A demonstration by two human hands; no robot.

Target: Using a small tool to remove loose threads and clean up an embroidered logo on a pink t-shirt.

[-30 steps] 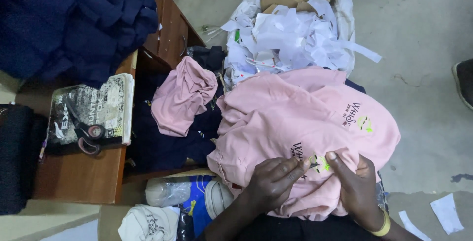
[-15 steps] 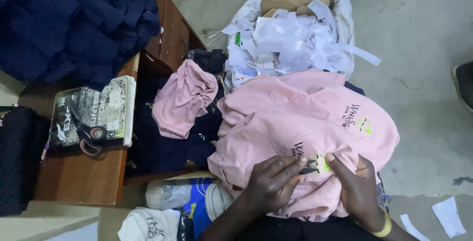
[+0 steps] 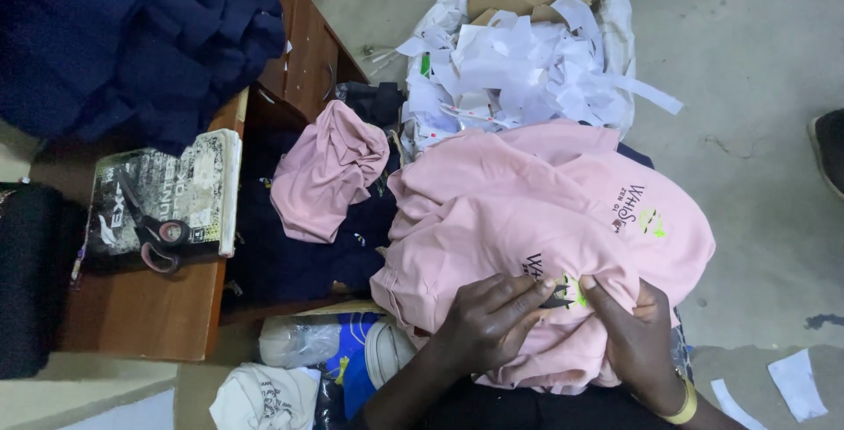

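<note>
pink cotton garment pile [image 3: 527, 219] in middle, both hands on its near edge. white sack of paper scraps [image 3: 527, 61] behind it. brown wooden desk [image 3: 141, 316] left, black-handled scissors [image 3: 149, 228] on top.

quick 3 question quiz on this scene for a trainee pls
1. True or false: both hands rest on the pink garment.
2. What lies on the book on the wooden desk?
3. The white sack holds mostly: A) paper scraps B) shoes C) bottles

Key:
1. True: the left hand and right hand press it at the printed emblem.
2. Scissors.
3. A.
</note>
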